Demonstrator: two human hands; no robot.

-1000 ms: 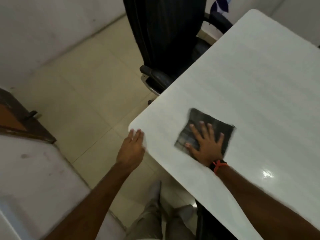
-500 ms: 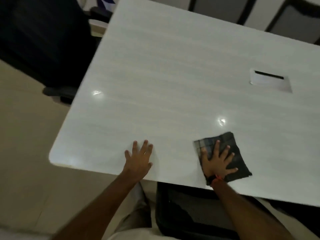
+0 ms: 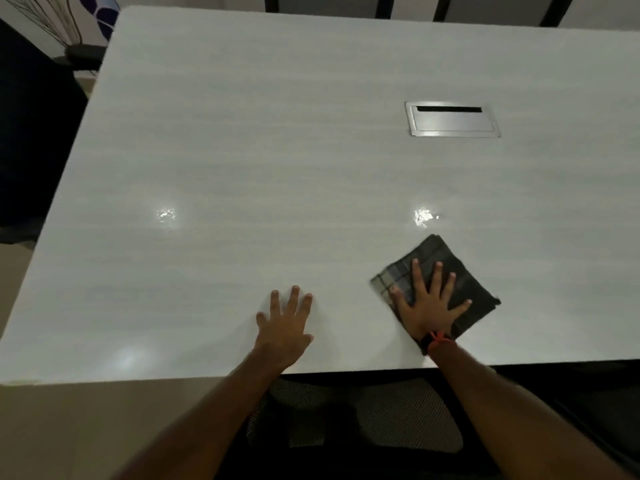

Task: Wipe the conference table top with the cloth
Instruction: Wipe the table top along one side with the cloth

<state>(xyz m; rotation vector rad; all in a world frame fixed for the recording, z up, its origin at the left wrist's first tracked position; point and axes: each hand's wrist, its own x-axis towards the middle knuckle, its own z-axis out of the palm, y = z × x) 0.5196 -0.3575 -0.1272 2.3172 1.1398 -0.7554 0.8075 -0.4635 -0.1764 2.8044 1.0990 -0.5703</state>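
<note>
1. Desk (image 3: 242,133): one, pale and glossy, filling most of the view. Most of its top lies beyond the cloth's present position.
2. Chairs: one mesh-seated chair (image 3: 398,417) is tucked under the near edge, between the forearms. One dark chair (image 3: 34,133) stands at the left side. Dark frames show at the far edge, but their number cannot be told.
3. Cable hatch (image 3: 453,121): one, metal, set flush in the desk at far right, well apart from the cloth.
4. Cloth (image 3: 441,249): one, dark, checked and folded square. It lies flat on the desk close to the near edge, right of centre. Judged: the fold gives a firm pad under the palm.
5. Hands: two.
   - The right hand (image 3: 427,308) lies spread on the cloth, fingers straight, pressing rather than gripping. Judged: palm pressure drives the wipe.
   - The left hand (image 3: 285,329) lies flat on bare desk near the cloth and holds nothing. Judged: it serves as a brace for leaning.
6. Wristband (image 3: 437,339): one, reddish, on the right wrist.
7. Light reflections: two.
</note>
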